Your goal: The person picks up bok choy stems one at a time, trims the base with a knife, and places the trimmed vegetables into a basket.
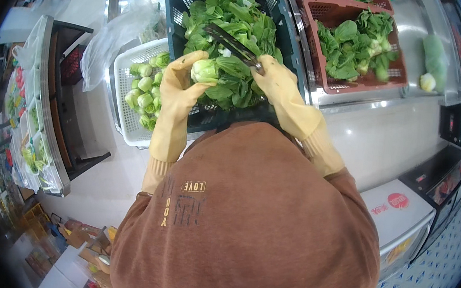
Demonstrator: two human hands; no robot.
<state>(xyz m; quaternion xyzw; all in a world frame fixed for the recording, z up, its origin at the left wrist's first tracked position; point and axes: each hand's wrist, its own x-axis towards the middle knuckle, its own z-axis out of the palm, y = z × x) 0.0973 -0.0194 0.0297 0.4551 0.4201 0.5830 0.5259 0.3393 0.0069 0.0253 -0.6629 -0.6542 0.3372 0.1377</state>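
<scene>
My left hand (181, 80), in a yellow rubber glove, holds a bok choy (205, 71) with its pale base between thumb and fingers. The leaves of this bok choy point right. In my right hand (277, 81), gloved the same way, is a knife (231, 45) with a dark, wet-looking blade angled up and left. Both hands are over a dark green plastic crate (287, 27) holding loose bok choy leaves (235, 18). Left of it, a white plastic basket (122, 86) contains several trimmed bok choy (145, 88), bases up.
Two reddish-brown crates (358, 86) with leafy bok choy (345, 50) stand at the right on a metal counter (416, 20). Farther right lies a wrapped vegetable (434, 64). A clear plastic bag (110, 43) hangs over the counter's left edge. Display shelving (47, 124) is at far left.
</scene>
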